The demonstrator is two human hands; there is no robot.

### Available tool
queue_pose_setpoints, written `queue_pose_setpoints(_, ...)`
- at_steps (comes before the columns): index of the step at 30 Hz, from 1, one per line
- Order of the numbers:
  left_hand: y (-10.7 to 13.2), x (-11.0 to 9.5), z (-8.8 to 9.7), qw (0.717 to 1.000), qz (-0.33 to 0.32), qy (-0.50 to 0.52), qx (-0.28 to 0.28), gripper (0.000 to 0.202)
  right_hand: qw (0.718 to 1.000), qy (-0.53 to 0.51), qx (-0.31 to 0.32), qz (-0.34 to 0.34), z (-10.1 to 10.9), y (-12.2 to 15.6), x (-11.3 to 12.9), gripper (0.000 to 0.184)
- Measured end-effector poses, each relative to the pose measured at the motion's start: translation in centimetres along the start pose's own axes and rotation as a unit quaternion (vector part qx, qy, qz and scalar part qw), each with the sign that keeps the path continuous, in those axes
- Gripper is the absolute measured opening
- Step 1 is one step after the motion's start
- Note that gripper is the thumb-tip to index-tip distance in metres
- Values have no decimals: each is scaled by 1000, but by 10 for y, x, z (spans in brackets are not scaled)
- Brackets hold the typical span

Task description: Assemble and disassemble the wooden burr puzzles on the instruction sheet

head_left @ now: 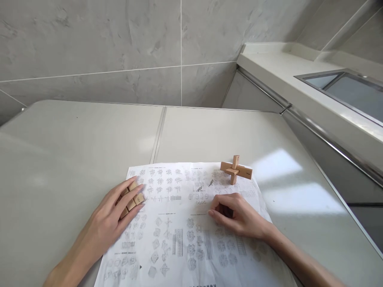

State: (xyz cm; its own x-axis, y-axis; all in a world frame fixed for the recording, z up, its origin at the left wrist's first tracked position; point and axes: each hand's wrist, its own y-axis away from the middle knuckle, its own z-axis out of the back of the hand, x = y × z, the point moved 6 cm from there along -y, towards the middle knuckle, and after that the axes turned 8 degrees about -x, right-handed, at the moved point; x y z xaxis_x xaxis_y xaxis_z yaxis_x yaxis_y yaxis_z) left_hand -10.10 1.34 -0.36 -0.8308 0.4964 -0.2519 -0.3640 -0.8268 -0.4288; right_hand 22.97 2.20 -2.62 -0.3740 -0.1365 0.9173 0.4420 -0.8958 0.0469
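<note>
A light wooden puzzle (137, 196) made of small blocks lies on the left of a printed sheet (176, 205). My left hand (115, 213) is draped over it from the left with the fingers around it, hiding much of its shape. On the right half of the sheet rests my right hand (236, 215), its fingers loosely curled in, with nothing visible in the dark hollow between them. Just beyond that hand stands a cross-shaped wooden puzzle (235, 170) of interlocked bars, apart from both hands. The sheet carries rows of small puzzle diagrams in grey print.
Everything lies on a white table (89, 135) with a seam (158, 133) running away from me. A grey tiled wall (119, 44) rises behind its far edge. To the right is a pale counter (299, 79) with a metal-framed sink (344, 89); light patches fall on the table.
</note>
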Motion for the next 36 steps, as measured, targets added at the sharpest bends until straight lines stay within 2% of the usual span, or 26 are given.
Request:
queue_pose_setpoints(5,-1,-5,8,997,-54,-12,-45,58,1000,-2,6,-1,0,0,-1,21)
queue_pose_setpoints(8,-3,-13,13,990,-116,-34,-71,64,1000,-3,7,0,1,0,0,21)
queue_pose_setpoints(11,-7,-25,15,981,-178,-45,-71,67,1000,-3,6,3,1,-1,0,21)
queue_pose_setpoints(17,-33,-50,17,980,-166,29,-103,70,1000,-25,-1,4,4,-3,0,22)
queue_pose_setpoints(20,-55,-71,13,975,-181,75,-107,66,995,-102,-12,-8,10,-5,-2,19)
queue_pose_setpoints(22,-70,-86,6,970,-202,110,-81,64,979,-203,4,-13,13,-6,-2,24)
queue_pose_setpoints(25,-88,-111,-6,956,-252,137,-59,57,935,-349,63,0,12,-5,1,48)
queue_pose_setpoints(28,-100,-133,-19,942,-293,160,-44,51,901,-418,115,-23,7,-2,1,65)
queue_pose_setpoints(33,-106,-154,-39,918,-329,219,-34,45,857,-496,104,-96,-4,0,0,64)
queue_pose_setpoints(36,-104,-154,-50,918,-303,255,-19,47,826,-539,108,-126,-12,1,1,58)
